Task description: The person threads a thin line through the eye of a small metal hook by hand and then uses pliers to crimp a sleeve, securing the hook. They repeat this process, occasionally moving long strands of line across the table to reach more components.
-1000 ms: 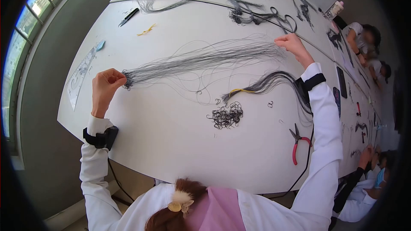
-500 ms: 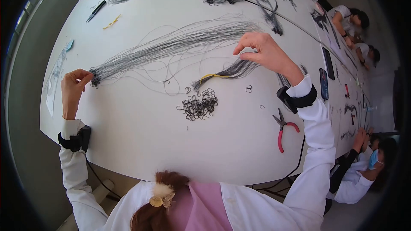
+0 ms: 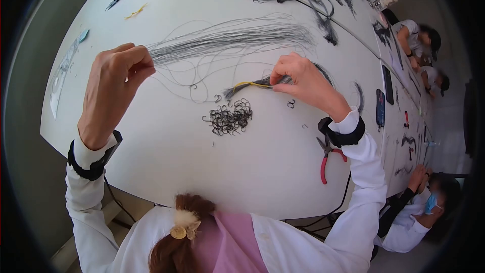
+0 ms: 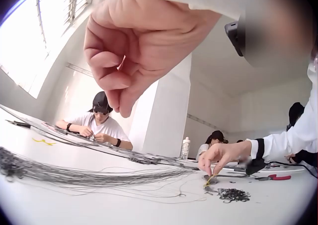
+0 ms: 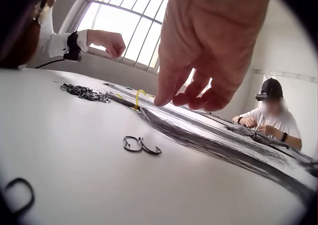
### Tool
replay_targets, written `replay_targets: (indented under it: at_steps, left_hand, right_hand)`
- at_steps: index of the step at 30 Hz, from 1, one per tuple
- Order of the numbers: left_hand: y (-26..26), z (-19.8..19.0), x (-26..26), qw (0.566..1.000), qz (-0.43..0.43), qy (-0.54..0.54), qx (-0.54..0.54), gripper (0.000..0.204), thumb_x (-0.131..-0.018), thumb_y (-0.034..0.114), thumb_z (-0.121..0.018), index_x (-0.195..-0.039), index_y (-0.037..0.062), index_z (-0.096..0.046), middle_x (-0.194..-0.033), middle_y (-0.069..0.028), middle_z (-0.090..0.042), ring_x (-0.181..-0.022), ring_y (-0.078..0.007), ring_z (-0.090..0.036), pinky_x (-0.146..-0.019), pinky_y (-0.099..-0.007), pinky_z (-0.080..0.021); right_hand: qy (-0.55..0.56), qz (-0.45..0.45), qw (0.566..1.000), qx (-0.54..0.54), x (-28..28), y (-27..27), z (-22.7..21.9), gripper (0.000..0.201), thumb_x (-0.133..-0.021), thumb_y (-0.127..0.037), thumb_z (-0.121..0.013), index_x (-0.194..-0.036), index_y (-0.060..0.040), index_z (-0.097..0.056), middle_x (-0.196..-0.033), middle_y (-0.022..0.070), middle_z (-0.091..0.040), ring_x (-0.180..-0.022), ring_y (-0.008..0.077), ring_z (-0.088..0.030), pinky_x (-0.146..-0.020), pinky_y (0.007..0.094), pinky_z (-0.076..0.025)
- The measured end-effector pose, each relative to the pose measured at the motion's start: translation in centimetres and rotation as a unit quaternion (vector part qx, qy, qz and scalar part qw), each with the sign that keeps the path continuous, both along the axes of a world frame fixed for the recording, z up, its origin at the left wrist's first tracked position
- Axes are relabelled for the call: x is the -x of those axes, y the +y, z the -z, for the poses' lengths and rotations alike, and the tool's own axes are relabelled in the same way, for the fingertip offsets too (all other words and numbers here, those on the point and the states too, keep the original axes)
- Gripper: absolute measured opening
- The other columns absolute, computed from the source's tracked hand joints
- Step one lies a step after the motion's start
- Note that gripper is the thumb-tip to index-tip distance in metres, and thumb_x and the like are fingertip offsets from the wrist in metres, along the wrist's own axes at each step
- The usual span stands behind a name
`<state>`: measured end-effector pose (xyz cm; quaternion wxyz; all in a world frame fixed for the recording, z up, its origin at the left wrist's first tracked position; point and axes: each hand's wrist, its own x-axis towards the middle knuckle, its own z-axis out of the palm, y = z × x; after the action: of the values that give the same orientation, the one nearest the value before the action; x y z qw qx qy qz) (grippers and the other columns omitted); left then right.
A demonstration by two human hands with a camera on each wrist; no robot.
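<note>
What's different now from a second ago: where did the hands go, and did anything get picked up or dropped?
The right hand left the far end of the spread line bundle and came down onto the yellow-tied bundle, fingers on it. The left hand lifted off the table, raised with fingers curled; whether it keeps the bundle's end is unclear. The hook pile and red-handled pliers stayed put.

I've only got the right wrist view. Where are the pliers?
Observer: The pliers, red-handled, lie on the table just beside the right forearm, nearer the person than the right hand.
Operator: And the other hand?
Observer: The left hand is raised off the table with its fingertips pinched together, over the left end of the loose strands. I cannot tell whether it holds a strand.
</note>
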<state>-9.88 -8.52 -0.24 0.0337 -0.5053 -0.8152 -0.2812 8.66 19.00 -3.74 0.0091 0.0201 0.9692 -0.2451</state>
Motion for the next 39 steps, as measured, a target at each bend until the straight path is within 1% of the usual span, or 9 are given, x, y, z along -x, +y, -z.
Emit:
replay_targets:
  at_steps: [3, 5, 13, 16, 18, 22, 24, 30, 39]
  left_hand:
    - [3.7, 0.0, -2.4, 0.991, 0.118, -0.049, 0.027, 0.009, -0.074, -0.001, -0.069, -0.073, -0.0012, -0.06, -0.07, -0.0079, -0.061, -0.059, -0.0183, -0.059, -0.05, -0.028, -0.045]
    - [6.0, 0.8, -3.8, 0.981, 0.181, -0.058, 0.029, 0.014, -0.072, 0.003, -0.071, -0.078, -0.0011, -0.059, -0.074, -0.0096, -0.061, -0.067, -0.0222, -0.062, -0.059, -0.0326, -0.049]
    - [11.9, 5.5, -5.5, 0.969, 0.23, -0.075, 0.051, 0.022, -0.065, 0.0, -0.073, -0.081, -0.0008, -0.058, -0.082, -0.0117, -0.06, -0.074, -0.0305, -0.059, -0.064, -0.0382, -0.045]
    - [12.6, 6.5, -5.5, 0.969, 0.229, -0.082, 0.043, 0.024, -0.063, -0.001, -0.074, -0.081, -0.001, -0.057, -0.082, -0.0121, -0.06, -0.075, -0.0304, -0.059, -0.064, -0.0383, -0.045]
    - [12.8, 6.9, -5.5, 0.969, 0.229, -0.085, 0.037, 0.024, -0.063, -0.001, -0.074, -0.08, -0.0011, -0.057, -0.081, -0.0121, -0.061, -0.074, -0.0304, -0.059, -0.064, -0.0383, -0.045]
    - [13.4, 7.4, -5.3, 0.97, 0.204, -0.097, 0.086, 0.018, -0.063, 0.0, -0.073, -0.075, -0.0005, -0.059, -0.076, -0.0114, -0.062, -0.071, -0.0297, -0.06, -0.062, -0.0371, -0.046]
    - [13.5, 7.5, -5.1, 0.97, 0.193, -0.102, 0.102, 0.015, -0.064, 0.0, -0.071, -0.073, -0.0001, -0.06, -0.074, -0.0111, -0.062, -0.07, -0.0293, -0.061, -0.061, -0.0367, -0.047]
    - [13.6, 7.6, -4.9, 0.976, 0.171, -0.088, 0.097, 0.009, -0.065, 0.001, -0.068, -0.071, 0.0009, -0.061, -0.071, -0.0108, -0.063, -0.066, -0.0281, -0.062, -0.059, -0.0352, -0.048]
    - [13.9, 7.5, -4.6, 0.97, 0.196, -0.145, -0.001, 0.015, -0.066, 0.005, -0.071, -0.077, 0.0002, -0.063, -0.071, -0.0114, -0.063, -0.067, -0.0239, -0.062, -0.062, -0.0324, -0.049]
  right_hand:
    - [0.009, 0.015, 1.0, -0.01, -1.0, 0.2, 1.1, 0.006, -0.068, -0.005, -0.067, -0.072, -0.0039, -0.062, -0.075, 0.0062, -0.057, -0.084, 0.022, -0.053, -0.071, 0.0339, -0.046]
    - [0.002, 0.022, 1.0, -0.015, -1.0, 0.1, 1.1, 0.006, -0.069, -0.005, -0.067, -0.072, -0.0041, -0.062, -0.075, 0.0054, -0.057, -0.083, 0.0218, -0.053, -0.071, 0.0341, -0.046]
    - [0.079, -0.017, 0.989, -0.125, -0.9, -0.3, 1.8, 0.004, -0.071, -0.006, -0.067, -0.072, -0.0049, -0.063, -0.074, 0.0038, -0.058, -0.08, 0.0213, -0.055, -0.07, 0.0334, -0.046]
    - [0.093, -0.002, 0.991, -0.091, -0.9, -0.2, 1.6, 0.004, -0.071, -0.005, -0.067, -0.072, -0.0039, -0.064, -0.073, 0.0048, -0.059, -0.078, 0.021, -0.056, -0.069, 0.0334, -0.047]
    - [0.079, 0.041, 0.996, -0.014, -1.1, -0.3, 1.2, 0.004, -0.072, -0.005, -0.067, -0.074, -0.0022, -0.065, -0.073, 0.0058, -0.061, -0.072, 0.0215, -0.058, -0.066, 0.0334, -0.047]
    - [0.075, 0.096, 0.99, 0.071, -1.1, -0.3, 1.0, 0.006, -0.071, -0.004, -0.067, -0.075, -0.0003, -0.064, -0.073, 0.0076, -0.062, -0.066, 0.0206, -0.06, -0.062, 0.031, -0.048]
    - [0.082, 0.11, 0.981, 0.138, -1.0, 0.0, 1.1, 0.006, -0.073, -0.004, -0.066, -0.076, 0.0002, -0.063, -0.071, 0.0062, -0.063, -0.063, 0.0151, -0.06, -0.061, 0.0262, -0.047]
    - [0.007, 0.171, 0.953, 0.249, -0.9, 0.7, 1.4, 0.006, -0.08, -0.006, -0.062, -0.082, -0.0006, -0.063, -0.071, 0.0001, -0.063, -0.066, 0.0062, -0.056, -0.061, 0.0217, -0.045]
    - [-0.012, 0.178, 0.93, 0.321, -1.0, 1.1, 1.6, 0.01, -0.081, -0.005, -0.06, -0.085, 0.0027, -0.065, -0.073, 0.0028, -0.064, -0.069, 0.0075, -0.059, -0.067, 0.0213, -0.047]
